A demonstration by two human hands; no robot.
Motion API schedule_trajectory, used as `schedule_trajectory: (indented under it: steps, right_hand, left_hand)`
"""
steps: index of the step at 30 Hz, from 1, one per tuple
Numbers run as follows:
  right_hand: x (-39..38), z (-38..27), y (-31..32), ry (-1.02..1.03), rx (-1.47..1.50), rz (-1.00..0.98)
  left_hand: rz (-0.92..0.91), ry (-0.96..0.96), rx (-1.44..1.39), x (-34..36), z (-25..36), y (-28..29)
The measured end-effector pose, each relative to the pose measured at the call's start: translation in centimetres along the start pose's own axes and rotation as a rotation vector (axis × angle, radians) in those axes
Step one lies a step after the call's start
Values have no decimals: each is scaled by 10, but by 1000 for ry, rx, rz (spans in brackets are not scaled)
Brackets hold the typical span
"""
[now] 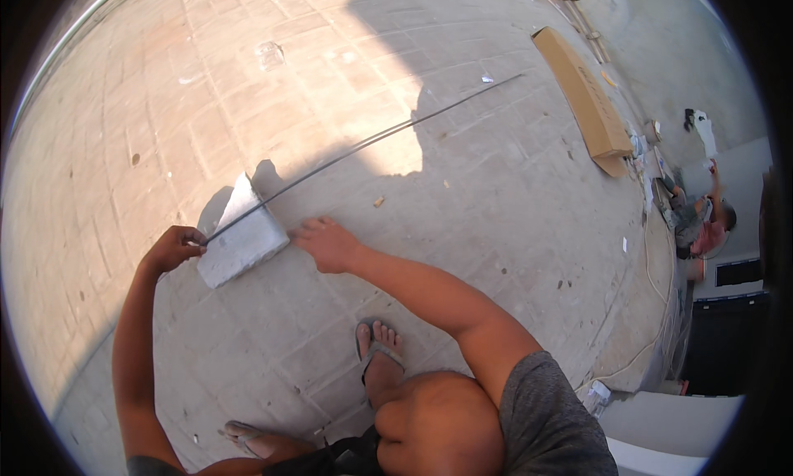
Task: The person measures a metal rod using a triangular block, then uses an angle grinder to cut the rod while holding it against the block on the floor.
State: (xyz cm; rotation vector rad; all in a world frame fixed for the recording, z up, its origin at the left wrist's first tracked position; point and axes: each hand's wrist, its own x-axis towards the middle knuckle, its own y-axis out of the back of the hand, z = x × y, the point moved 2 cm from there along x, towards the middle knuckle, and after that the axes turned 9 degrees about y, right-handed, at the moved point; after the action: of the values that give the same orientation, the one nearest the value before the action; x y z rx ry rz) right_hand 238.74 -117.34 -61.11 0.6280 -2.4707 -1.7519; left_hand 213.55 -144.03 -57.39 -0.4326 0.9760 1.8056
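My left hand grips the near end of long, thin dark rods at the left edge of a pale concrete block. The rods rest across the block and stretch diagonally up to the right over the paving. My right hand is low beside the block's right end, palm down with its fingers apart and holding nothing; whether its fingertips touch the ground is unclear.
Sunlit and shaded paving surrounds me. A long cardboard box lies at the right, near a pale cable and scattered debris. Beyond them another person crouches or sits. My sandalled foot is just below my right forearm.
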Motion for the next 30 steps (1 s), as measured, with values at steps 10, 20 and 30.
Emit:
schedule_trajectory:
  steps: [10,20,30]
  right_hand:
    - [1,5,-12,26,-81,119]
    - [29,67,40,-908,1433,927]
    - [27,71,50,-987,1736,1143]
  left_hand:
    - [4,21,-77,-3,-2,-3]
    - [112,-69,-40,-18,3,-10]
    - [177,-233,129,-33,10,-7]
